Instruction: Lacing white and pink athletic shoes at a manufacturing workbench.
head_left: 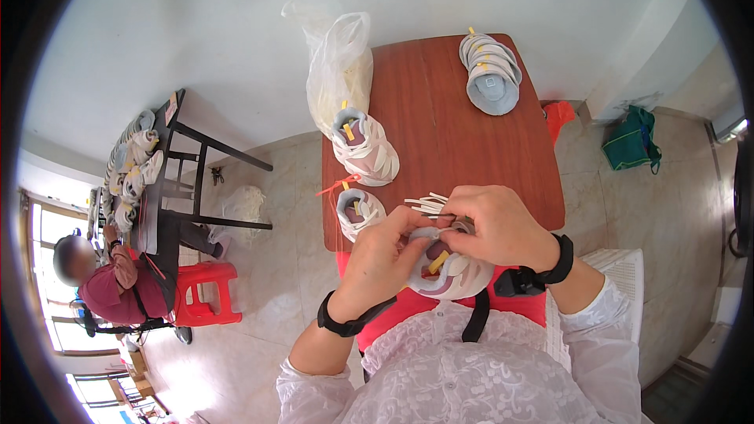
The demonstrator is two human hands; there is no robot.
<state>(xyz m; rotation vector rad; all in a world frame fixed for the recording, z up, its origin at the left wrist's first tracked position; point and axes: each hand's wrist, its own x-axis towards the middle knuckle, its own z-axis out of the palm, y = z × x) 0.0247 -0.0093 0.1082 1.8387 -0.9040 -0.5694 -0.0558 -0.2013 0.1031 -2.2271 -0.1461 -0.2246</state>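
In front of my body, at the table's near edge, a white and pink shoe upper (pixel 459 279) with a yellow tab sits between my two hands. My left hand (pixel 385 255) is closed, thumb and fingers pinching at the upper's grey collar. Opposite it, my right hand (pixel 499 228) pinches at the same edge, its fingertips almost meeting the left ones. Anything small between the fingertips is hidden. White laces (pixel 426 204) lie on the table just beyond my hands. Left of them stand a small shoe upper (pixel 361 210) and a pink and white laced one (pixel 369 155).
The brown table (pixel 440 133) carries a stack of uppers (pixel 492 78) at its far right and a clear plastic bag (pixel 339 71) at its far left. Off to the left, another person (pixel 129 286) sits on a red stool (pixel 208 294) beside a shoe-covered table. A green bag (pixel 632 141) lies right.
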